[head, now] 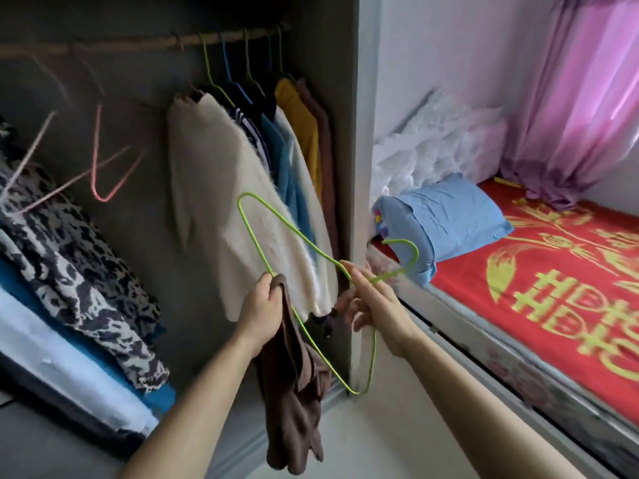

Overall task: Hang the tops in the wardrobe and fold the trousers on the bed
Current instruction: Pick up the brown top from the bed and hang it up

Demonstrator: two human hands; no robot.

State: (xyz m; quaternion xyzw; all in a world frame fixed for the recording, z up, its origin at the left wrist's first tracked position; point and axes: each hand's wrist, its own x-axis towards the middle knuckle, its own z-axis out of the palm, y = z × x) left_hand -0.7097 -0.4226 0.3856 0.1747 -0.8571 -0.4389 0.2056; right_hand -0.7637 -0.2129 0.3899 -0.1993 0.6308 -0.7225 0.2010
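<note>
My left hand [260, 305] grips the top edge of a brown garment [294, 385] that hangs limp below it. My right hand [371, 302] pinches the neck of a lime-green wire hanger [249, 233], tilted with its hook [408, 252] pointing right toward the bed. The hanger's frame crosses the brown garment's upper edge. Behind them the open wardrobe [359, 133] has a rail [138, 43] carrying several hung tops, a fluffy cream one [224, 188] nearest.
Empty pink and pale hangers [100, 167] sway on the rail's left part. Folded patterned and blue fabrics [69, 271] are stacked at the left. The bed [553, 271] at the right has a red and gold cover, a blue pillow [446, 219] and a purple curtain [570, 115].
</note>
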